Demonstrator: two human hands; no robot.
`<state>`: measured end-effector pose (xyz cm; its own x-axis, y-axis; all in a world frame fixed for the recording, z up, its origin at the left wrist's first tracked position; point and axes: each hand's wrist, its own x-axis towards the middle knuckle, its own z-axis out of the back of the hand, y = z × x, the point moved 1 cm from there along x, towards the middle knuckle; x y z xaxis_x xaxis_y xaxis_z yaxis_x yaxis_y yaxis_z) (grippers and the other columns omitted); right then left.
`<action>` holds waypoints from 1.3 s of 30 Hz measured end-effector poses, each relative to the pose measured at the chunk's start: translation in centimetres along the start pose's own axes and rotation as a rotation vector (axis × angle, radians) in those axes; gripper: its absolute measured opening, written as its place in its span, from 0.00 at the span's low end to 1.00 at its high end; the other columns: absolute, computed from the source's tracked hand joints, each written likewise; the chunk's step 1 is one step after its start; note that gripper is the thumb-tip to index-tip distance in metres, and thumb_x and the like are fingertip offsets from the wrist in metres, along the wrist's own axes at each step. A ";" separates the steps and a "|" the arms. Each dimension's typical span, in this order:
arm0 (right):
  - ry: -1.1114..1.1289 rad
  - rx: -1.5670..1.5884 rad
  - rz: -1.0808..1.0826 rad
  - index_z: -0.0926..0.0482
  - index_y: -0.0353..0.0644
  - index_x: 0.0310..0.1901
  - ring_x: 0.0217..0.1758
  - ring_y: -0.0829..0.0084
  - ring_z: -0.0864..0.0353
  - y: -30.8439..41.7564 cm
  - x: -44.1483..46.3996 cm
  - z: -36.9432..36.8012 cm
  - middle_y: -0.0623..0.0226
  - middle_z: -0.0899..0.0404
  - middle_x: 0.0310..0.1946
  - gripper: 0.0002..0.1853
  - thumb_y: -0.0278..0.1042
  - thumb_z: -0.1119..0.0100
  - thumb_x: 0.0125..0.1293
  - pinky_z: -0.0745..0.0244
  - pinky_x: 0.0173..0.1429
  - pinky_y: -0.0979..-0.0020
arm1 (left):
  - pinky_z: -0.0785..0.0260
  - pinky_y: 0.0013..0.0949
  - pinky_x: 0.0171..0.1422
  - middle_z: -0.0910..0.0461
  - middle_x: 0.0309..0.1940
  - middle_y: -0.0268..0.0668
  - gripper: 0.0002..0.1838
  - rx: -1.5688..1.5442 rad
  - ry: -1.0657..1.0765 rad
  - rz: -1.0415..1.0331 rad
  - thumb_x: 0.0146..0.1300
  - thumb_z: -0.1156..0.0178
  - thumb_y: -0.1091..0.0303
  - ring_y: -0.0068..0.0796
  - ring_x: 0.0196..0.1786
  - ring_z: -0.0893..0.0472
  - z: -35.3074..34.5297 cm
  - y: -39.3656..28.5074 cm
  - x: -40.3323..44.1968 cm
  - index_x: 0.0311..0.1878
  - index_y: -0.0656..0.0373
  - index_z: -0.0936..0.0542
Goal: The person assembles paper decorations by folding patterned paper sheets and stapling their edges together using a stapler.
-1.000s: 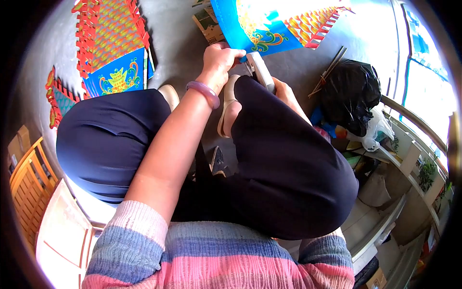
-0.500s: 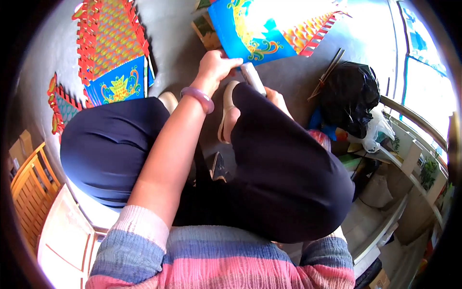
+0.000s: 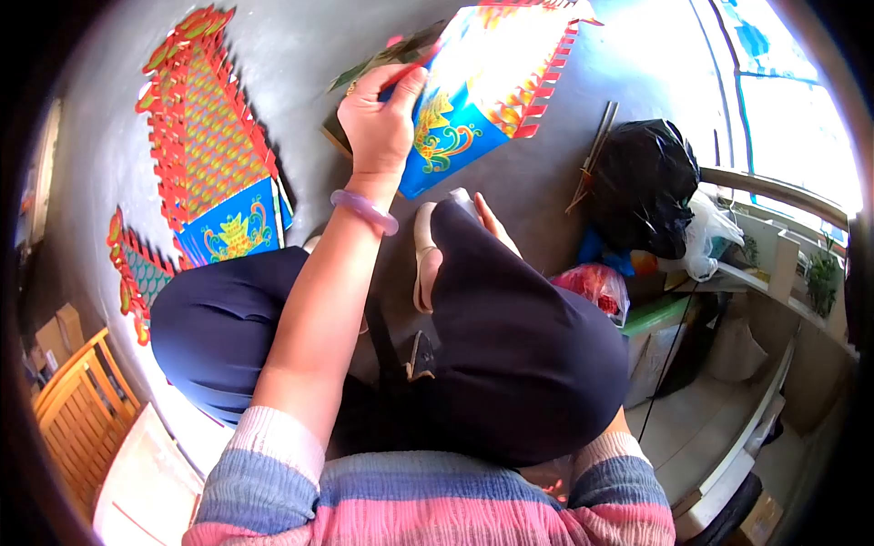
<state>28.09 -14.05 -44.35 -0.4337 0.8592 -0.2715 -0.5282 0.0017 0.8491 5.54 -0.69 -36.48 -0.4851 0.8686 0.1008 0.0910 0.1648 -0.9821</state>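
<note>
My left hand, with a bracelet at the wrist, grips the left edge of a printed paper decoration. The decoration is blue with a gold plant-like motif at its near end, and a scale pattern with red notched edges runs beyond it, washed out by glare. Beyond my right knee, my right hand is partly hidden behind the trouser leg. Its fingers lie along a whitish bar-shaped tool, of which only the tip shows; its kind is unclear. The tool and the decoration are apart.
On the floor at left lie a similar decoration and a smaller teal, red-edged one. To the right are a black plastic bag, thin sticks and a clear bag with red contents. A wooden chair stands at lower left.
My left hand has moved up and left, and the decoration has shifted left and tilted. My right hand and the tool have dropped lower, more behind the knee. The view has shifted too.
</note>
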 end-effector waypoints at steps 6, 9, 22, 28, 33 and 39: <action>-0.322 0.068 -0.068 0.26 0.56 0.57 0.51 0.63 0.31 -0.2 0.5 2.4 0.57 0.33 0.50 0.25 0.19 0.50 0.58 0.35 0.57 0.67 | 0.29 0.26 0.39 0.17 0.29 0.37 0.06 0.103 0.271 -0.109 0.57 0.36 0.72 0.22 0.31 0.20 -1.6 -1.1 -4.6 0.36 0.63 0.17; -0.458 0.103 -0.142 0.23 0.48 0.51 0.46 0.65 0.28 -1.9 2.5 3.3 0.58 0.27 0.41 0.15 0.25 0.47 0.61 0.33 0.54 0.68 | 0.30 0.26 0.44 0.17 0.33 0.35 0.08 0.101 0.284 0.068 0.56 0.36 0.73 0.22 0.36 0.20 -0.6 2.5 -7.5 0.38 0.64 0.18; -0.475 0.362 -0.269 0.22 0.34 0.45 0.37 0.69 0.23 -0.8 7.9 3.2 0.55 0.20 0.33 0.22 0.46 0.37 0.60 0.29 0.44 0.67 | 0.30 0.29 0.48 0.19 0.40 0.35 0.13 -0.108 0.280 0.664 0.53 0.38 0.78 0.27 0.41 0.21 2.4 8.9 -11.1 0.44 0.65 0.20; -0.468 0.249 -0.206 0.21 0.35 0.42 0.32 0.70 0.24 0.1 8.1 3.1 0.57 0.21 0.28 0.19 0.45 0.37 0.59 0.29 0.40 0.67 | 0.31 0.28 0.52 0.20 0.42 0.35 0.12 -0.219 0.321 0.705 0.56 0.39 0.77 0.26 0.45 0.22 2.7 9.7 -11.5 0.45 0.65 0.22; -0.429 0.164 -0.294 0.21 0.37 0.41 0.28 0.65 0.22 -0.6 8.3 3.0 0.53 0.22 0.24 0.18 0.43 0.39 0.57 0.30 0.37 0.63 | 0.32 0.29 0.52 0.21 0.44 0.37 0.14 -0.218 0.475 0.591 0.61 0.42 0.73 0.27 0.44 0.23 2.3 7.3 -11.5 0.50 0.64 0.26; -0.490 0.090 -0.362 0.21 0.39 0.40 0.30 0.58 0.21 -3.1 8.0 1.7 0.50 0.22 0.25 0.19 0.46 0.41 0.54 0.30 0.39 0.60 | 0.31 0.35 0.53 0.22 0.42 0.35 0.13 -0.522 -0.114 0.612 0.61 0.43 0.69 0.29 0.45 0.23 3.5 5.9 -10.0 0.49 0.61 0.26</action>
<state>27.47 -6.29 -48.37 0.1588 0.9314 -0.3276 -0.5061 0.3617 0.7830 7.88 -10.07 -43.84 -0.3012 0.8271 -0.4746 0.7490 -0.1028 -0.6545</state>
